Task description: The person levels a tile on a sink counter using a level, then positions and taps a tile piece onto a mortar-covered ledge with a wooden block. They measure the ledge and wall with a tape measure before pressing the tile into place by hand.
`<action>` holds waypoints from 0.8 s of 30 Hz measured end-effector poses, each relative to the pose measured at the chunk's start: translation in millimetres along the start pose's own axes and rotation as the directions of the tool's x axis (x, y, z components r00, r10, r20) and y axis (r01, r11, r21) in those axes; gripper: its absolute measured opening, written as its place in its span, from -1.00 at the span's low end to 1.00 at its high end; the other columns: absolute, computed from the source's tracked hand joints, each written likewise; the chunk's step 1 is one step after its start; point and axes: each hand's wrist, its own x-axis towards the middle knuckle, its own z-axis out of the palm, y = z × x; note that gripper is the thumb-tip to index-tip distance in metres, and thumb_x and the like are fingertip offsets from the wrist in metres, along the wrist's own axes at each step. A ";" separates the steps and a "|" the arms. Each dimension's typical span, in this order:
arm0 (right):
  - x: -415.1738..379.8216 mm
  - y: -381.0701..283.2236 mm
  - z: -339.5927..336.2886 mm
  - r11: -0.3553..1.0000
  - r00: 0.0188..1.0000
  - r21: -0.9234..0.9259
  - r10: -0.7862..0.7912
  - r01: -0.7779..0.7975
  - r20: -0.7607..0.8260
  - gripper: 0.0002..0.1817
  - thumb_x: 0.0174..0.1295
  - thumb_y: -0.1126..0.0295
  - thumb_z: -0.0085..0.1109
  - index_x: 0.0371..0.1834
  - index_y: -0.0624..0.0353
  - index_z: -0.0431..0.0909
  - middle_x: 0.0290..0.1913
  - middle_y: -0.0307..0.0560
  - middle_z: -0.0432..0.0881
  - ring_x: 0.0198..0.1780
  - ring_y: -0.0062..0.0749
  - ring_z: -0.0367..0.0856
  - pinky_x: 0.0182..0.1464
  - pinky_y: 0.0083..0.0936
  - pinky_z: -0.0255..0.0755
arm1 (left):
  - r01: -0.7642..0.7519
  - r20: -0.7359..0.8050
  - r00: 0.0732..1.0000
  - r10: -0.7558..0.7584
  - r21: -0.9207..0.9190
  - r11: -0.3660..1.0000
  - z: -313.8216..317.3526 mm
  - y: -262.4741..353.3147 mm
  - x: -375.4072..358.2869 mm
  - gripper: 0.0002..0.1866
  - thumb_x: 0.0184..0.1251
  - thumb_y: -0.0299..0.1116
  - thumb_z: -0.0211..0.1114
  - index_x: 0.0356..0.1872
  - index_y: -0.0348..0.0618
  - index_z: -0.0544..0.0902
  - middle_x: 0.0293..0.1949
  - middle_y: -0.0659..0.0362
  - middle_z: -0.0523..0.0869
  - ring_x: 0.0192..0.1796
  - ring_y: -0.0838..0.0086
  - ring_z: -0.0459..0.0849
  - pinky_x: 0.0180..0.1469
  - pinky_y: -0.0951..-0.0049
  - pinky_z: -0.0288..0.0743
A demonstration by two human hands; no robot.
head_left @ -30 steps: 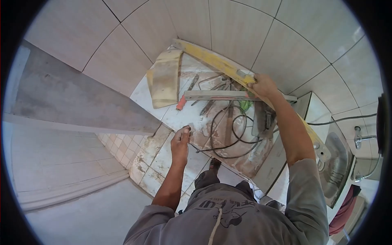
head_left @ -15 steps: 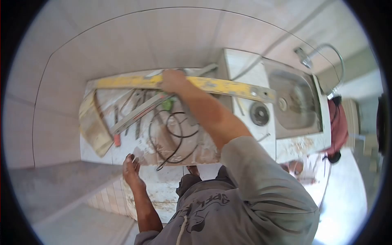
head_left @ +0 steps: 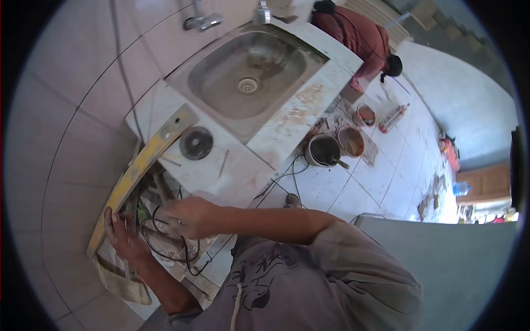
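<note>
A long, worn yellow spirit level [head_left: 138, 163] lies along the wall side of the counter, with its far end by the sink. My left hand [head_left: 130, 243] is at its near part, fingers apart and fingertips against its edge. My right hand [head_left: 190, 218] is above the counter over a looped black cable [head_left: 185, 259]. Its fingers look curled and are blurred; what they hold, if anything, I cannot make out. Just beyond it is a brownish stick-like piece [head_left: 161, 187]. A beige strip [head_left: 124, 284] lies by the level's near end.
A steel sink [head_left: 221, 105] is set in the white counter, with a round black disc [head_left: 196, 143] beside it. Buckets [head_left: 323, 150] and a caulking gun [head_left: 393, 118] are on the tiled floor. Another person in a red top [head_left: 353, 36] bends down beyond the sink.
The view has swung right toward the sink and floor. My right hand has left the level and come over the cable. My left hand has moved from the counter's front to the level.
</note>
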 end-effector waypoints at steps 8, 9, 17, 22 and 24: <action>-221.9 60.9 -105.8 0.859 0.852 0.227 0.498 -0.458 -0.163 -0.79 0.26 0.34 0.17 -0.36 0.29 0.60 -0.43 -0.04 0.63 -0.38 -0.39 0.63 -0.26 -0.43 0.49 | -0.067 0.254 0.967 0.035 0.120 0.990 199.7 -9.4 -84.9 -0.71 0.40 -0.38 0.20 0.07 -0.24 0.59 -0.10 0.19 0.66 -0.07 0.51 0.62 0.05 0.51 0.51; -240.8 71.6 -119.0 0.786 0.800 0.408 0.570 -0.465 -0.186 -0.80 0.27 0.38 0.17 -0.41 0.31 0.59 -0.53 -0.12 0.61 -0.46 -0.58 0.56 -0.34 -0.53 0.48 | 0.003 0.233 0.972 -0.025 0.094 0.996 215.3 -17.3 -98.4 -0.72 0.37 -0.43 0.23 0.06 -0.26 0.59 -0.07 0.20 0.66 -0.04 0.52 0.62 0.07 0.53 0.48; -182.7 64.1 -199.3 0.968 0.910 -0.134 0.144 -0.211 -0.390 -0.85 0.22 0.40 0.23 -0.32 0.29 0.57 -0.42 0.06 0.67 -0.37 -0.23 0.68 -0.26 -0.38 0.53 | -0.205 0.184 0.971 0.150 0.337 0.919 222.9 -11.9 -148.7 -0.66 0.33 -0.37 0.31 0.08 -0.25 0.58 -0.07 0.08 0.60 -0.05 0.45 0.64 0.07 0.43 0.50; -43.6 34.5 -152.0 0.971 0.980 -0.216 -0.139 0.105 -0.146 -0.67 0.16 0.30 0.29 -0.10 0.28 0.52 -0.18 0.14 0.63 -0.14 -0.05 0.66 -0.10 -0.29 0.53 | -0.168 -0.015 0.984 0.177 0.231 0.958 158.1 -19.6 -119.9 -0.67 0.34 -0.36 0.32 0.06 -0.27 0.57 -0.06 0.05 0.60 -0.10 0.48 0.62 -0.04 0.46 0.51; 18.7 28.3 -113.8 0.887 0.978 -0.442 -0.190 0.135 -0.082 -0.53 0.13 0.27 0.32 0.06 0.26 0.46 0.03 0.16 0.55 0.08 0.00 0.56 0.09 -0.21 0.46 | -0.216 -0.093 0.968 0.233 0.165 0.962 119.3 -21.6 -106.4 -0.64 0.37 -0.36 0.29 0.10 -0.33 0.52 0.07 0.07 0.57 0.02 0.50 0.58 0.11 0.50 0.47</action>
